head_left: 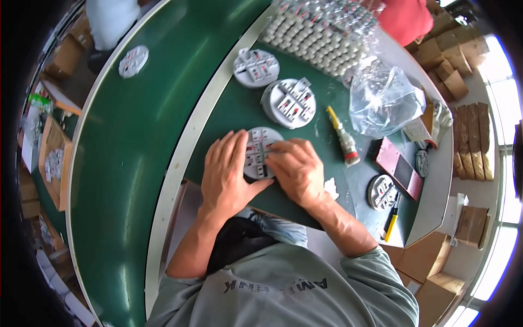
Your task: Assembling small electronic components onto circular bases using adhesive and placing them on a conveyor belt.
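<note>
A round, light-grey plastic disc (pixel 258 154) with raised slots and small red and dark parts lies on the dark green bench in front of me. My left hand (pixel 225 169) rests against its left rim, fingers stretched out and thumb reaching along the near side. Over the disc's right part, my right hand (pixel 297 168) has its fingertips pinched together; whatever is between them is hidden. Just beyond stands a similar grey disc, seemingly stacked (pixel 290 103), and farther left another round disc (pixel 256 68) with red bits.
Green conveyor belt (pixel 125 180) runs along my left, carrying a white disc (pixel 133 61). Bagged rows of small round parts (pixel 313 41) fill the far bench. To the right lie a clear bag (pixel 384 103), tube (pixel 345 140), pink box (pixel 399 168), dark disc (pixel 382 192) and yellow-handled knife (pixel 391 226).
</note>
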`<move>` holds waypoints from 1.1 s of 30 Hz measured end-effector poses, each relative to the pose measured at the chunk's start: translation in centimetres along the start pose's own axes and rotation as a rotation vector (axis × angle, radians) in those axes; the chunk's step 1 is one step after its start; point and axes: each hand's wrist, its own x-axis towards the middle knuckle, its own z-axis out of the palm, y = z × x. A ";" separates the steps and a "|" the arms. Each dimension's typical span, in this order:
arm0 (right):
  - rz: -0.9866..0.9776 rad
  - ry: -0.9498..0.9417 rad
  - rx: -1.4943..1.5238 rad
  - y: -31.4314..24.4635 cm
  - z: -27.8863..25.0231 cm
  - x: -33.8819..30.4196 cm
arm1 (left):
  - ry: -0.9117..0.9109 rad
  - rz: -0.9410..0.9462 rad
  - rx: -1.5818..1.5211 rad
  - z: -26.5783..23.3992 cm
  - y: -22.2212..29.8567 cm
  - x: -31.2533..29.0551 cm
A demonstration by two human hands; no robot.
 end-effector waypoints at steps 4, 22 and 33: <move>-0.026 -0.072 -0.007 -0.2 -2.0 1.2 | 0.018 -0.025 0.046 -0.8 0.8 0.9; 0.481 0.093 -0.455 24.5 -21.9 27.3 | 0.018 0.004 0.051 -2.5 3.3 3.1; 0.315 0.085 -0.271 24.6 -19.7 26.7 | 0.007 -0.018 0.062 -3.2 2.3 2.4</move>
